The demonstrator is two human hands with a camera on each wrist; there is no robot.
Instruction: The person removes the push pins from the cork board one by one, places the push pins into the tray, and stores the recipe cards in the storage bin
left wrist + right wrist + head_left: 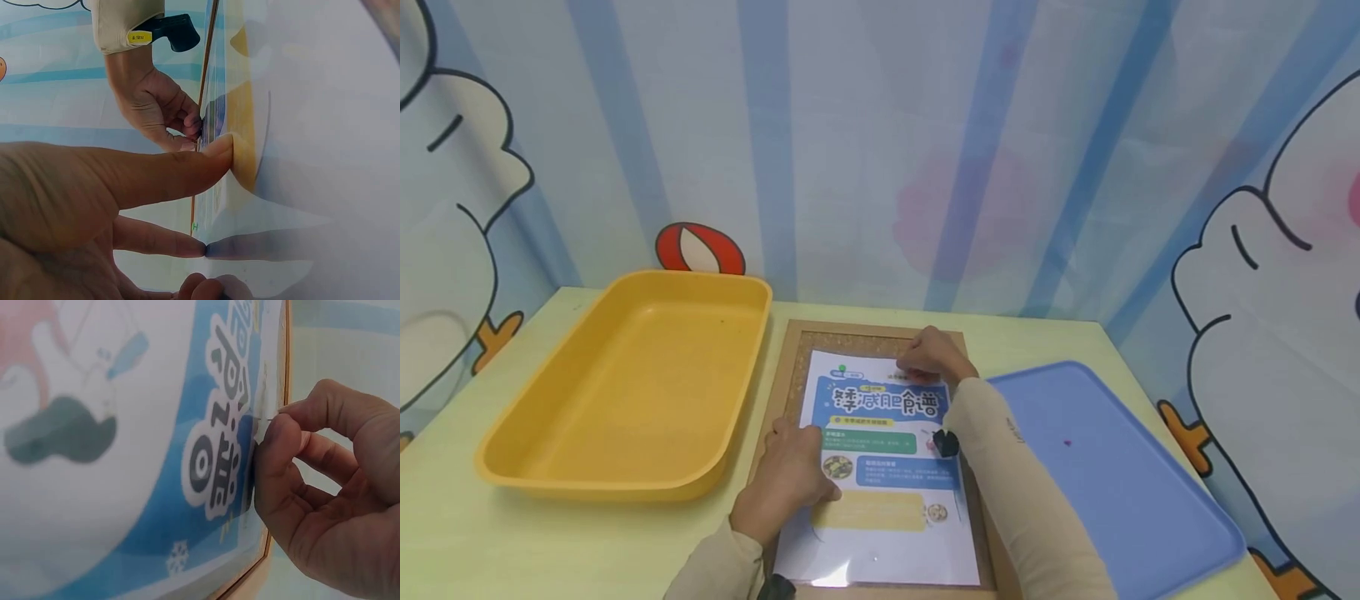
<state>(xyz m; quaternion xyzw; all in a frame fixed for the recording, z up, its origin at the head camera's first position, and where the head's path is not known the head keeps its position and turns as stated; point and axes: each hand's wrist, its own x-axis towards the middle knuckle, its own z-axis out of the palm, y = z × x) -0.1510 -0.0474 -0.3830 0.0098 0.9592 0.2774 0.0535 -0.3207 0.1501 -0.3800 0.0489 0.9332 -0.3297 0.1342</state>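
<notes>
right hand (934, 354): fingertips pinched on what looks like a thin pin (262, 418) at the top right of the printed sheet (880, 554). only the shaft shows, my fingers hide the head. tip grip probably because a shaft that thin needs a straight push, and a fist would skew it.

left hand (790, 467): fingers spread at the sheet's left edge, thumb laid on its face, gripping nothing. i read that as bracing, since the glossy sheet would likely slide or buckle under a push at the far corner.

sheet lies face up on the cork board (850, 340), which is on the tabletop (595, 550) between 2 trays. board under sheet makes sense: cork takes a point. 1 green pushpin (842, 368) is at the sheet's top left, so that corner looks anchored.

yellow tray (647, 383) left, blue tray (1112, 475) right, both beside the board, likely for easy reach. small reddish speck on the blue one, can't tell what.
</notes>
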